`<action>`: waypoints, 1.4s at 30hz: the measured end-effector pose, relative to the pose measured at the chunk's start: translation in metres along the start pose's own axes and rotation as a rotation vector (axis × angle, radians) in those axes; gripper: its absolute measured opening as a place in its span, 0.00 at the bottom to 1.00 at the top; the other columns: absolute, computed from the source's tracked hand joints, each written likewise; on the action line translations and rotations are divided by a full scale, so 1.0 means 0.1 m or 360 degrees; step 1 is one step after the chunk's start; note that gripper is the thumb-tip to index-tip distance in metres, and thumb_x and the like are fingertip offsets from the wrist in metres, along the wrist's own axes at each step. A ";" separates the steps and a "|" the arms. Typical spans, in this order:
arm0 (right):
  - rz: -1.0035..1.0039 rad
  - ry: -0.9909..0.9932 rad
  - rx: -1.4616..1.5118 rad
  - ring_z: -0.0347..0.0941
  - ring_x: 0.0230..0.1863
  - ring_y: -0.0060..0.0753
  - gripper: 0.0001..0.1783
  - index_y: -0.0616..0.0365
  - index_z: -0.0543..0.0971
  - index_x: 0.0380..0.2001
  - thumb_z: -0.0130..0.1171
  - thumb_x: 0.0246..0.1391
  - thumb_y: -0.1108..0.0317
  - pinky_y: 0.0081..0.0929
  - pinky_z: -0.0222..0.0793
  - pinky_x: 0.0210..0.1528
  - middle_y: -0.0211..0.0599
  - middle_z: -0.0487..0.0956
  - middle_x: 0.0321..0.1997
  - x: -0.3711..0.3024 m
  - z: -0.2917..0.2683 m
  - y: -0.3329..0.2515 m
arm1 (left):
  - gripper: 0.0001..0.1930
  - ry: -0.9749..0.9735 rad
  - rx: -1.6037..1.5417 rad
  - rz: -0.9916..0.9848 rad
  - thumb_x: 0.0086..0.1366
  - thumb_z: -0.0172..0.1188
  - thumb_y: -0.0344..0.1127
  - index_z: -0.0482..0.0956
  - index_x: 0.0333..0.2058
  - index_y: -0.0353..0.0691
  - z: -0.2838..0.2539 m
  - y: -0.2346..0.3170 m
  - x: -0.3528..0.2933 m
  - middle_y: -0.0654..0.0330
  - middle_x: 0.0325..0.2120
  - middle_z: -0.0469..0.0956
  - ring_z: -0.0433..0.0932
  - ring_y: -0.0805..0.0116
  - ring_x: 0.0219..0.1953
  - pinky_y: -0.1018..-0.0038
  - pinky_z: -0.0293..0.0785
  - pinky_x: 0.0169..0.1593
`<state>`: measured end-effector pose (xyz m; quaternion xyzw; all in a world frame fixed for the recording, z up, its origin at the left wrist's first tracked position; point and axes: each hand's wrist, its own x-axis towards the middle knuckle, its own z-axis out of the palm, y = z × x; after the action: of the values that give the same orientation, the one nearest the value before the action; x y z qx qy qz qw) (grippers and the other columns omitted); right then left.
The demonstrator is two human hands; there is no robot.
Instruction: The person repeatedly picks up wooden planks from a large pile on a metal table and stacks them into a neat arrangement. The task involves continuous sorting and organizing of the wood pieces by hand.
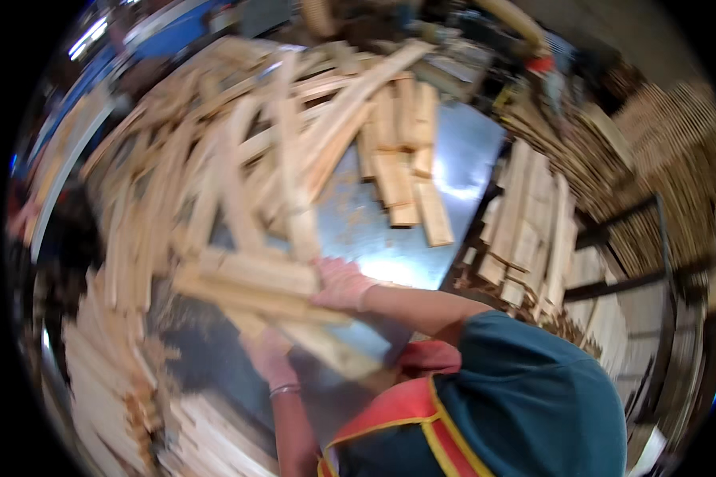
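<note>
- Head view: the small bundle of pale, flat wooden boards (254,273) lies in front of you, over the near part of the smooth blue-grey metal counter (473,143), between and under your hands.
- Your right hand (342,284) touches the right-hand ends of the bundle. Its fingers lie against those ends; blur keeps you from telling whether they close around the wood.
- Your left hand (268,355) is on the near side of the bundle, lower in the view, with a thin band (284,389) around its wrist. Its fingers meet the wood, but you cannot tell whether they are open or gripping.
- A pale, straight-edged wooden board (330,347) slants from the bundle down toward your body, to the right of your left hand.
- Beyond your hands, a loose heap of long, pale wooden strips (298,187) crosses at many angles over the far and left parts of the counter.
- To the right of that heap, several short, light-brown wooden boards (398,183) lie side by side on the counter.
- Past the counter's right edge, you have a stack of pale, narrow wooden planks (525,219).
- At the lower left, more pale wooden pieces (99,370) are stacked closely together.
</note>
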<state>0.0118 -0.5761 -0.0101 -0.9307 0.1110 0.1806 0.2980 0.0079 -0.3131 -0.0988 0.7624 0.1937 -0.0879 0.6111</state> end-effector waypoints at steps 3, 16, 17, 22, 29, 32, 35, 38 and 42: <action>0.0010 -0.0200 0.0195 0.76 0.62 0.59 0.50 0.55 0.66 0.71 0.69 0.48 0.45 0.50 0.74 0.63 0.57 0.78 0.60 -0.14 0.02 -0.03 | 0.29 -0.0183 -0.0782 -0.0275 0.74 0.63 0.37 0.65 0.68 0.35 0.00 0.07 0.13 0.48 0.58 0.75 0.78 0.52 0.58 0.52 0.79 0.61; -0.0325 -0.0101 0.0139 0.70 0.68 0.63 0.52 0.64 0.60 0.74 0.66 0.49 0.52 0.52 0.65 0.71 0.62 0.73 0.66 -0.91 1.09 -0.59 | 0.30 -0.0156 -0.0051 0.0086 0.61 0.65 0.18 0.69 0.62 0.25 -1.03 0.39 -0.65 0.45 0.52 0.80 0.83 0.55 0.50 0.64 0.81 0.56; -0.0229 -0.0113 0.0034 0.69 0.69 0.64 0.50 0.66 0.61 0.73 0.63 0.50 0.55 0.53 0.64 0.72 0.62 0.72 0.68 -0.90 1.22 -0.60 | 0.29 -0.0153 -0.0116 0.0092 0.60 0.65 0.19 0.70 0.61 0.25 -1.15 0.20 -0.71 0.45 0.52 0.80 0.83 0.55 0.49 0.65 0.81 0.56; -0.0274 0.0080 0.0078 0.75 0.62 0.62 0.45 0.59 0.68 0.70 0.66 0.46 0.59 0.48 0.72 0.65 0.57 0.78 0.61 -1.10 1.23 -0.83 | 0.33 0.0097 0.0412 0.0077 0.59 0.72 0.36 0.71 0.59 0.28 -1.89 -0.25 -1.63 0.44 0.54 0.82 0.84 0.52 0.51 0.60 0.79 0.57; -0.0585 -0.0946 -0.0020 0.81 0.54 0.67 0.42 0.73 0.70 0.60 0.59 0.58 0.44 0.50 0.76 0.59 0.73 0.82 0.51 -1.82 2.16 -1.55 | 0.37 0.0432 0.1260 -0.0228 0.66 0.64 0.47 0.67 0.67 0.30 -2.41 -0.56 -2.87 0.38 0.57 0.79 0.79 0.36 0.57 0.51 0.75 0.61; -0.0776 -0.1184 -0.0297 0.81 0.58 0.61 0.41 0.70 0.74 0.59 0.59 0.59 0.41 0.47 0.75 0.62 0.67 0.83 0.54 -2.03 2.72 -1.82 | 0.37 0.0592 0.1700 0.0119 0.68 0.62 0.50 0.67 0.68 0.32 -2.46 -0.94 -2.94 0.40 0.61 0.75 0.74 0.38 0.62 0.47 0.69 0.65; -0.0977 -0.1442 -0.0300 0.80 0.61 0.59 0.41 0.62 0.75 0.65 0.58 0.61 0.39 0.45 0.73 0.65 0.60 0.82 0.59 -1.76 2.67 -1.99 | 0.38 0.0601 0.1947 0.0312 0.68 0.62 0.53 0.66 0.69 0.34 -2.45 -1.12 -2.83 0.42 0.66 0.69 0.67 0.42 0.68 0.45 0.62 0.69; -0.1114 -0.1257 0.0171 0.79 0.62 0.51 0.40 0.61 0.74 0.68 0.59 0.63 0.42 0.39 0.72 0.67 0.53 0.83 0.61 -1.35 2.30 -1.71 | 0.40 0.0600 0.2222 0.0201 0.68 0.60 0.56 0.65 0.69 0.34 -2.39 -1.23 -2.71 0.45 0.68 0.66 0.64 0.43 0.70 0.45 0.59 0.70; -0.0659 -0.0700 0.0815 0.76 0.66 0.47 0.43 0.66 0.74 0.68 0.63 0.60 0.43 0.34 0.69 0.69 0.53 0.81 0.64 -0.58 1.74 -0.98 | 0.41 0.0498 0.2622 -0.0090 0.66 0.58 0.58 0.66 0.68 0.33 -2.19 -0.71 -2.39 0.47 0.69 0.65 0.62 0.44 0.71 0.47 0.56 0.72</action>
<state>-0.0572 -0.3888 -0.0680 -0.7682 -0.1042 0.2782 0.5671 -0.2607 -0.1340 -0.0219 0.9632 0.1691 -0.1099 -0.1776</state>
